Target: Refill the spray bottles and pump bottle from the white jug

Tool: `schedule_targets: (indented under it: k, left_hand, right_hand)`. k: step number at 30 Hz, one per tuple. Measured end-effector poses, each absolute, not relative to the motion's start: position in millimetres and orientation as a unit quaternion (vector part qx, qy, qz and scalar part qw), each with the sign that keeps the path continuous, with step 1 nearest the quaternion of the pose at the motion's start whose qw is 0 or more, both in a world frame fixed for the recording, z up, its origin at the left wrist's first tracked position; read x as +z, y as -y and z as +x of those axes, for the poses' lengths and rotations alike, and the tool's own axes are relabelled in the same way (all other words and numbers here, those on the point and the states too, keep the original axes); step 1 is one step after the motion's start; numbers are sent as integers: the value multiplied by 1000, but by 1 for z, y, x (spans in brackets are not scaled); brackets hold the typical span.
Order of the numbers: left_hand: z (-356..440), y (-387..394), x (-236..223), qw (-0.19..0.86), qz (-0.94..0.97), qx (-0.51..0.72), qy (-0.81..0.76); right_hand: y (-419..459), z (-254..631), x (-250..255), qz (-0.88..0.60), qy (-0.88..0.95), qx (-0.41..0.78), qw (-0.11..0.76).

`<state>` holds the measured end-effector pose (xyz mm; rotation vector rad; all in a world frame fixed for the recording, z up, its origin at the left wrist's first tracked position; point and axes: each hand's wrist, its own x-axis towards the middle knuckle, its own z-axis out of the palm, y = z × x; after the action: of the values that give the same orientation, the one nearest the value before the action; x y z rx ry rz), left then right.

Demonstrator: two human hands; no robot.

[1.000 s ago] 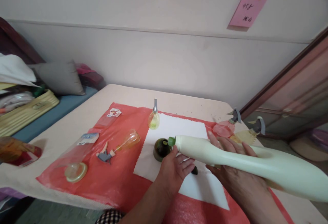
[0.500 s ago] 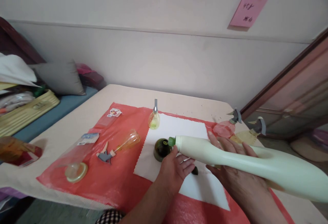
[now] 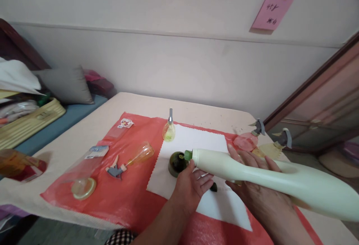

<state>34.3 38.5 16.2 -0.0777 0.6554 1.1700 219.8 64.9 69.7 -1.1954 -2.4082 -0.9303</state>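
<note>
A long pale-green bottle [image 3: 263,176] with a green nozzle is tipped sideways, its tip against the mouth of a small dark green bottle [image 3: 176,162] on a white cloth [image 3: 196,144]. My right hand [image 3: 259,191] supports the pale bottle from underneath, fingers wrapped round its neck. My left hand [image 3: 192,185] rests beside the dark bottle, thumb against it, fingers curled near a small dark cap [image 3: 213,187].
A red plastic sheet [image 3: 117,192] covers the table. On it lie a yellow spray bottle [image 3: 169,129], a tipped clear spray bottle [image 3: 134,157], plastic packets [image 3: 84,166], and two trigger bottles [image 3: 262,140] at the right. A pillow and basket are at the left.
</note>
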Motion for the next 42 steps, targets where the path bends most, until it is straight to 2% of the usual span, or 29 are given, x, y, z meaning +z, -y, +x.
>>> schedule_targets:
  k: [42]
  left_hand:
    - [35, -39, 12, 783, -37, 547, -294]
  right_hand:
    - [-65, 220, 70, -412, 836, -328, 152]
